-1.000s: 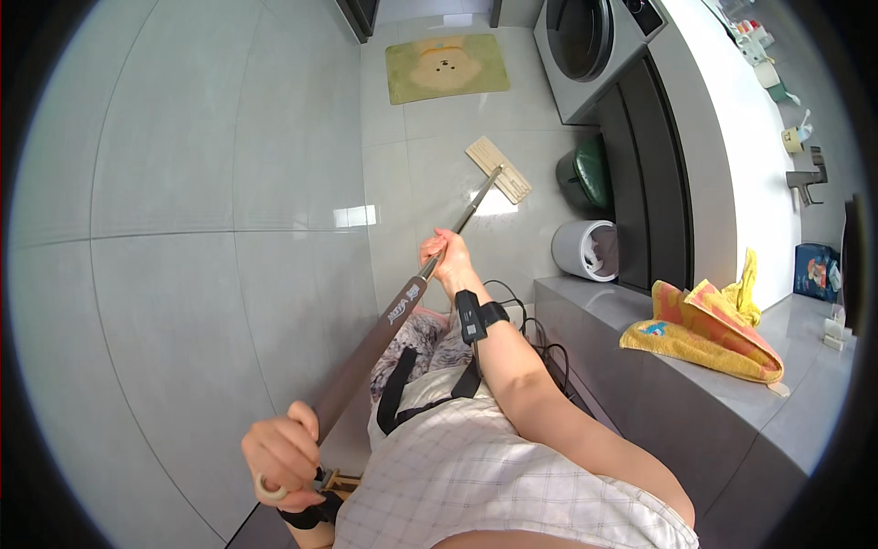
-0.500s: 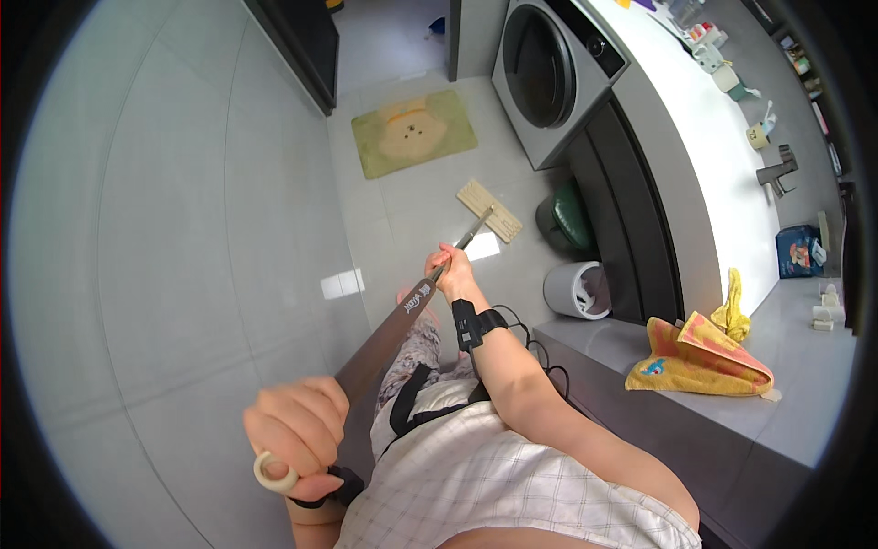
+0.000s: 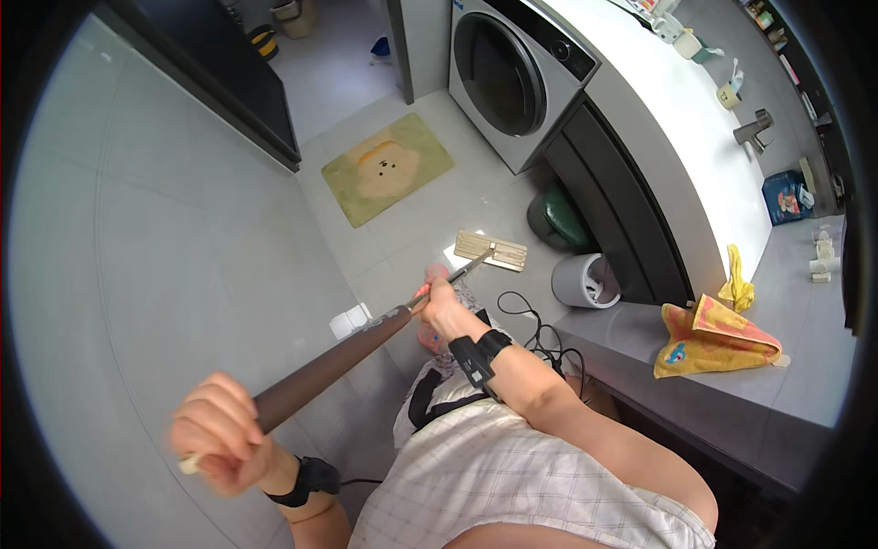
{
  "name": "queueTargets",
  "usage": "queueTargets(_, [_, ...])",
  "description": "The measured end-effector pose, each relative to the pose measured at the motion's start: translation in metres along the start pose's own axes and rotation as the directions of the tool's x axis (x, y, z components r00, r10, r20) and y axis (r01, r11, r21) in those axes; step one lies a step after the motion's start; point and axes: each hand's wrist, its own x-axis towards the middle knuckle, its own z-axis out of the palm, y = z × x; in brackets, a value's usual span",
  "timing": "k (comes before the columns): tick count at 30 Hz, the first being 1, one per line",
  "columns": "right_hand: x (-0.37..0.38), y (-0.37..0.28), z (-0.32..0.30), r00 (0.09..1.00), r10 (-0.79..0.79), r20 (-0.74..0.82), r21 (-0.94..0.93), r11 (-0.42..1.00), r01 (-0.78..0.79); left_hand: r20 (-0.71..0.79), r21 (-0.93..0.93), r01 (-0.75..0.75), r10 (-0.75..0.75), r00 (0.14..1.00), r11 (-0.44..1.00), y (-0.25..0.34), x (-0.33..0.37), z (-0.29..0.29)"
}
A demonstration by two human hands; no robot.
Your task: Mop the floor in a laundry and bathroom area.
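Observation:
A flat mop with a brown handle (image 3: 334,368) runs slantwise across the view between my hands. My left hand (image 3: 218,428) is closed round its top end, where a cream hanging loop pokes out below the fingers. Lower down, my right hand (image 3: 437,304) wraps the thin metal part of the pole. The beige rectangular mop head (image 3: 491,251) lies on the shiny tiled floor, a little beyond my feet. Its pad underneath is hidden. Black bands circle both my wrists.
A green mat (image 3: 388,169) lies before the doorway. To the right stand a washing machine (image 3: 499,73), a dark bin with a green lid (image 3: 561,218) and a white wastebasket (image 3: 578,281). Black cables (image 3: 540,334) hang beside me. A yellow-orange towel (image 3: 718,343) rests on the grey ledge.
The mop head has come closer to my feet and turned flatter across the view. My left hand has swung out to the left with the handle's top. The whole view has rotated somewhat.

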Motion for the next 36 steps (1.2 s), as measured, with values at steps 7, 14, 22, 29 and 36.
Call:
queueTargets(7, [0.025, -0.034, 0.061, 0.999, 0.033, 0.031, 0.117, 0.992, -0.037, 0.196, -0.258, 0.151, -0.101, 0.975, 0.954, -0.074, 0.076, 0.011])
queueTargets(14, [0.017, -0.08, 0.135, 0.998, 0.019, 0.067, 0.299, 0.954, -0.039, 0.372, -0.339, 0.213, -0.077, 0.925, 0.916, -0.138, 0.155, 0.04])
queueTargets(22, [0.011, -0.121, 0.165, 0.953, -0.025, 0.301, 0.504, 0.853, -0.137, 0.693, -0.543, 0.406, 0.119, 0.711, 0.735, -0.189, 0.215, 0.076])
queueTargets(29, [0.026, -0.134, 0.188, 0.913, -0.044, 0.405, 0.611, 0.756, -0.235, 0.785, -0.545, 0.46, 0.232, 0.575, 0.701, -0.219, 0.246, 0.083])
queueTargets(36, [0.048, -0.126, 0.262, 0.922, -0.132, 0.363, 0.608, 0.784, -0.127, 0.783, -0.554, 0.505, 0.209, 0.585, 0.661, -0.27, 0.29, 0.032])
